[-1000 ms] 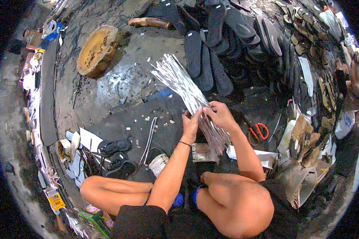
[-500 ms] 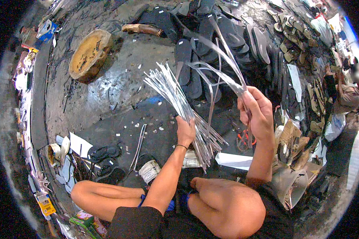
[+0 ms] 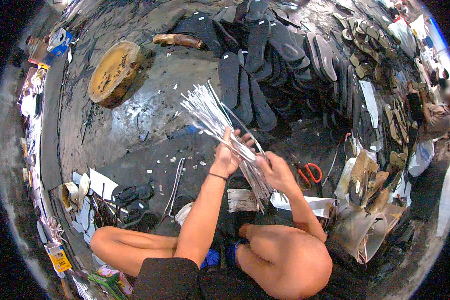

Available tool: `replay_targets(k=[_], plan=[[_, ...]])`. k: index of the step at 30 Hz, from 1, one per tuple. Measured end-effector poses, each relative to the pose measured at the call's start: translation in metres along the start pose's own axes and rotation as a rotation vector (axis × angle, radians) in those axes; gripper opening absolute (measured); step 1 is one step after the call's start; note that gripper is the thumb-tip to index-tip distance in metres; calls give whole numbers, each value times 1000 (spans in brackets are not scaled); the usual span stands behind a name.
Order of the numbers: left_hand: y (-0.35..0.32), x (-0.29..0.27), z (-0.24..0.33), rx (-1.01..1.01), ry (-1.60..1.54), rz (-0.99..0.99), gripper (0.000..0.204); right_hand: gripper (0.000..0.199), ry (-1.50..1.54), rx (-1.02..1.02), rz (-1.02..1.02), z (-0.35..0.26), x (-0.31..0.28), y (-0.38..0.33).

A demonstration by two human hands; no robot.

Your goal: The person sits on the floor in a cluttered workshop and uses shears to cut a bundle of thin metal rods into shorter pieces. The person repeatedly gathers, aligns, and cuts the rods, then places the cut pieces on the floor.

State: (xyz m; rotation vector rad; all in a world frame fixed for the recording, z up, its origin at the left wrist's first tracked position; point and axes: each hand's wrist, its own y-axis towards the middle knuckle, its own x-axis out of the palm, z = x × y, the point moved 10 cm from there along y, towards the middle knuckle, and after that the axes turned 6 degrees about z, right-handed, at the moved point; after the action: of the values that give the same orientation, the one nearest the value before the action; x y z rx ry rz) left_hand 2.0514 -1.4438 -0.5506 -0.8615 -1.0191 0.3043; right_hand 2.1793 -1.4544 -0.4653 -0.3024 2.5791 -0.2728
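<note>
A bundle of thin, pale grey-white strips point(image 3: 205, 110) slants across the middle of the view, its far ends fanned out. It rests in my left hand point(image 3: 226, 159), with the thumb laid along it and the fingertips loosely apart on its far side. My right hand point(image 3: 277, 174) is at the bundle's nearer part, thumb and fingers closed on strips there; its fingertips are partly hidden and slightly blurred. Scissors with orange handles point(image 3: 312, 172) lie on the floor just right of my right hand. Below the bundle is a whitish wrapped block point(image 3: 241, 200).
Stacked dark shoe soles point(image 3: 257, 47) fill the far middle, with more soles and sandals point(image 3: 367, 30) at the far right. A round wooden block point(image 3: 114, 72) stands far left near a wooden stick point(image 3: 179, 40). Cardboard scraps point(image 3: 363, 172) lie right. Another person point(image 3: 435, 120) sits at the far right.
My right hand has come down and left from its raised place, bringing its loose strips to the bundle. My left hand's fingers have loosened around the bundle. The scissors now show more fully.
</note>
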Motion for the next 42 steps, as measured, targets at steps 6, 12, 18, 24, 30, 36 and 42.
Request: replay_targets(k=[6,12,18,24,30,36,42], plan=[[-10,-69,-11,362,35,115,52,35,-112,-41,101,29,42,15],[-8,-94,-11,396,490,423,50,51,-367,-33,-79,43,78,41],[-18,-70,-1,91,188,44,38,35,563,330,-288,47,102,36],[-19,-79,35,310,497,227,41,27,565,451,-271,56,118,24],[-10,-72,24,201,488,106,35,26,419,382,-180,67,91,28],[-7,-65,33,382,806,162,34,35,210,281,-285,40,78,39],[-1,-54,23,332,425,201,20,20,108,129,-85,-24,-43,70]])
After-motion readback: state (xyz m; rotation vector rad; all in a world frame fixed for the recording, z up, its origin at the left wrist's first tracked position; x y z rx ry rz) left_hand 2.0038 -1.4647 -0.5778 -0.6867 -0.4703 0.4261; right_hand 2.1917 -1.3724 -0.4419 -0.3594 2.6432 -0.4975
